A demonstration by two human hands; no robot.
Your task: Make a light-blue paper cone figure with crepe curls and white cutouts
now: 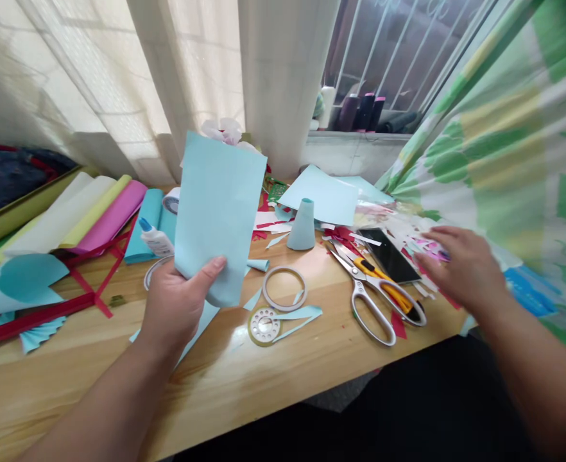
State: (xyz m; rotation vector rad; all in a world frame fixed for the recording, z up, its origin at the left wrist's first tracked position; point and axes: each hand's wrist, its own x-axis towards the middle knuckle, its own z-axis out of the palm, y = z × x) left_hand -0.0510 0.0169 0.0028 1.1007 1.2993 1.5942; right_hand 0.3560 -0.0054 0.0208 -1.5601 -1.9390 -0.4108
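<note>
My left hand (180, 298) grips a light blue sheet of paper (220, 218) by its lower edge, thumb on the front. The sheet is held up above the table. On the right, my right hand (466, 263) hovers over paper scraps, thumb and fingers apart, beside a small pink and purple item (430, 249) whose kind I cannot make out. Between the hands lie large scissors (367, 289), blades partly apart, over a yellow-orange cutter (393, 294). A light blue paper cone (303, 226) stands upright behind two tape rolls, one white-rimmed (285, 308) and one clear (264, 326).
A dark phone (390, 255) lies among scraps by my right hand. A glue bottle (158, 240) and rolled coloured papers (112, 215) are at left, near red ribbon (78, 305). More blue sheets (324, 194) lie at the back. A patterned curtain (514, 147) hangs at right.
</note>
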